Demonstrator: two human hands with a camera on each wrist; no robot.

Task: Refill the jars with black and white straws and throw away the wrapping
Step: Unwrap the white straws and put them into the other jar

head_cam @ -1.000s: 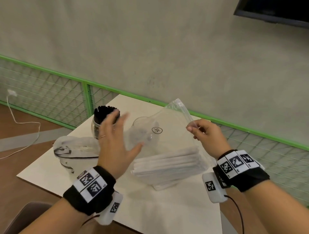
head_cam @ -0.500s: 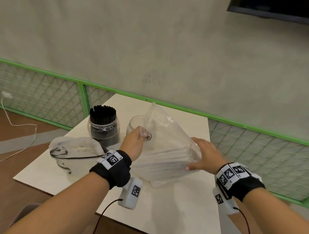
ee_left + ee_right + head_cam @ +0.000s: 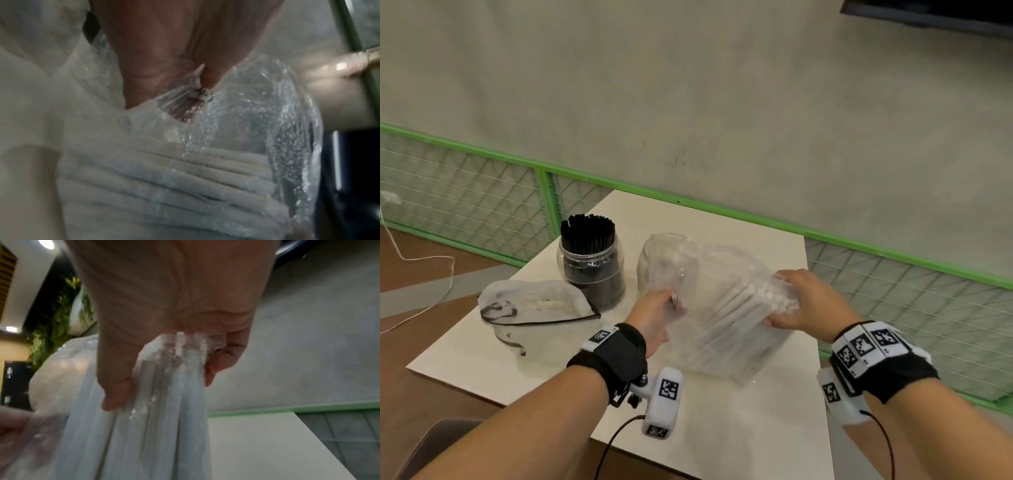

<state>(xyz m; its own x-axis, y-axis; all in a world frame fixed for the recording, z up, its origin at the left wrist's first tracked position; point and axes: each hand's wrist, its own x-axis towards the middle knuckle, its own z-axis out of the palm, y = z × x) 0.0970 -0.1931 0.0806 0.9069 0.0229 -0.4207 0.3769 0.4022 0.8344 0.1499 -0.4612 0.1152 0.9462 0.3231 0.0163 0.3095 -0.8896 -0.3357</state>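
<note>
Plastic bag (image 3: 726,308) of white straws (image 3: 729,318) lies tilted on the table (image 3: 722,428), mouth against the empty jar (image 3: 650,260) at 11 o'clock. My left hand (image 3: 654,318) pinches film, right hand (image 3: 808,301) grips the straw ends. Slack film could snag and scatter straws.

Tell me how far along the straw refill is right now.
About halfway. Done: the left jar is packed with black straws, and an empty wrapper lies beside it. In hand: the left hand and right hand grip the bag of white straws by the second jar. Left: fill that jar and throw away both wrappings.
</note>
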